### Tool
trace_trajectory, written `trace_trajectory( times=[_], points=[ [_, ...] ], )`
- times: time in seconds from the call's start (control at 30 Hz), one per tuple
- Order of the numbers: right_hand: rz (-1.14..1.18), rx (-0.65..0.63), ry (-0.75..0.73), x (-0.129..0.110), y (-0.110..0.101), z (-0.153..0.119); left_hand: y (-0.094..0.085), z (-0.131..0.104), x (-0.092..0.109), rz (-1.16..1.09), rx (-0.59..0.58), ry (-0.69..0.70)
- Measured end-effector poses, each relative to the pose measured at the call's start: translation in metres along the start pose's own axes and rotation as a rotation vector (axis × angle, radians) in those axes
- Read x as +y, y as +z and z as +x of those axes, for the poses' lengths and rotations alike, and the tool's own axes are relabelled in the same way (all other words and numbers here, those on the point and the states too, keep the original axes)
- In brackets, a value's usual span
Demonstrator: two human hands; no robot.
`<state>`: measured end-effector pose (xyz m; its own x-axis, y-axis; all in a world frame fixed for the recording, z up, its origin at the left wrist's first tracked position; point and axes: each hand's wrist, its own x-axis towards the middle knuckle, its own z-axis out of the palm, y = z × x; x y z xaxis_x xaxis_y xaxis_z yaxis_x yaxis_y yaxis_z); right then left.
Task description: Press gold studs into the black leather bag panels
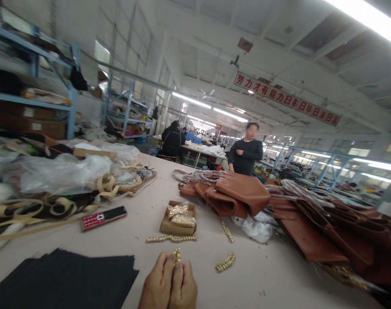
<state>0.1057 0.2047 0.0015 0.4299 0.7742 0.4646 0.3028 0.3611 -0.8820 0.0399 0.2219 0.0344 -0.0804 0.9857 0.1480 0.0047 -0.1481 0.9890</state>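
Note:
My left hand (157, 281) and my right hand (183, 285) are pressed together at the bottom centre, fingers closed around a small gold chain piece (176, 255) whose top sticks up between them. Just beyond them a gold chain (171, 238) lies across the table, in front of an open cardboard box (170, 226) with more gold chain and a clear wrapper in it. To the right of my hands lie two short gold chain pieces, one nearer (225, 262) and one farther off (227, 231).
Brown leather bags (243, 191) pile up along the right. At the left are black sheets (63, 279), a red and black phone (103, 218), and tan straps with plastic bags (66, 171). A person (246, 152) stands beyond the table (157, 189).

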Motion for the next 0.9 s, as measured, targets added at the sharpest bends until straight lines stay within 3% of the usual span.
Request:
trace_trajectory(
  times=[0.23,0.4,0.57,0.7,0.9],
  points=[
    [0.143,-0.206,0.199,-0.003,-0.009,0.008,-0.01,0.007,0.006,-0.067,-0.097,-0.09],
    [0.201,-0.183,0.257,-0.015,-0.018,0.01,-0.008,-0.006,0.022,0.036,-0.185,-0.022],
    [0.18,-0.133,0.225,-0.018,-0.019,0.009,-0.004,-0.014,0.024,0.196,-0.175,0.075],
    [0.128,-0.126,0.153,-0.015,-0.016,0.01,-0.009,-0.006,0.016,0.283,-0.201,0.087],
    [0.081,-0.242,0.05,-0.024,-0.017,0.008,-0.016,0.003,0.016,0.228,-0.204,0.078]
  ],
)
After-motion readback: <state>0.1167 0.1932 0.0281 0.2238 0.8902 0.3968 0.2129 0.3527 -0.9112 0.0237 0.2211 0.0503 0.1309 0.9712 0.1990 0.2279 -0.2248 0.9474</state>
